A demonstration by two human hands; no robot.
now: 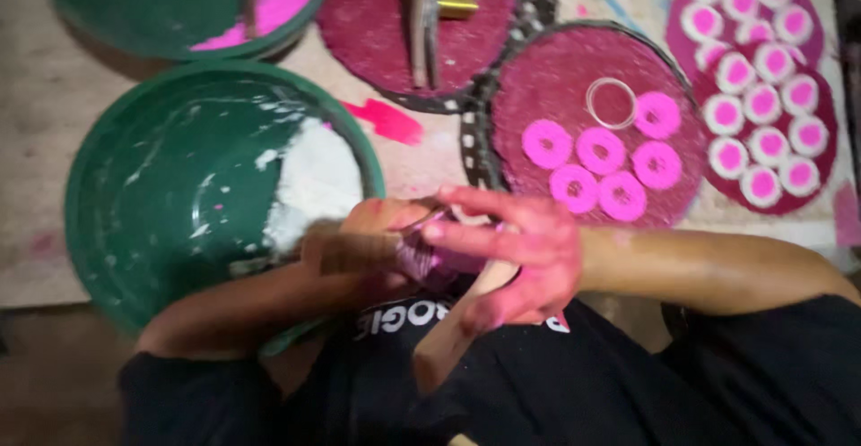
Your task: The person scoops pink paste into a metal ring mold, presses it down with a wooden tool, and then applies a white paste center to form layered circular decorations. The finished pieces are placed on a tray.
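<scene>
No packages or signs are on the worktop (36, 96). A pink paint smear (387, 120) lies near its middle.

The left hand (372, 240) is closed around a small purple-pink piece (421, 253), just above the person's black shirt (538, 383). The right hand (516, 253), stained pink, has fingers spread, fingertips touching the same piece. A pale wooden handle (457, 329) runs beneath the right palm; whether that hand grips it cannot be told.

The hands overlap the near rim of a green basin (134, 195) holding white powder (314, 181). Behind them a maroon tray (547, 87) carries pink rings (601, 152) and one clear ring (613, 103). At the right edge, another tray (682, 25) holds white-rimmed pink discs (762, 101).
</scene>
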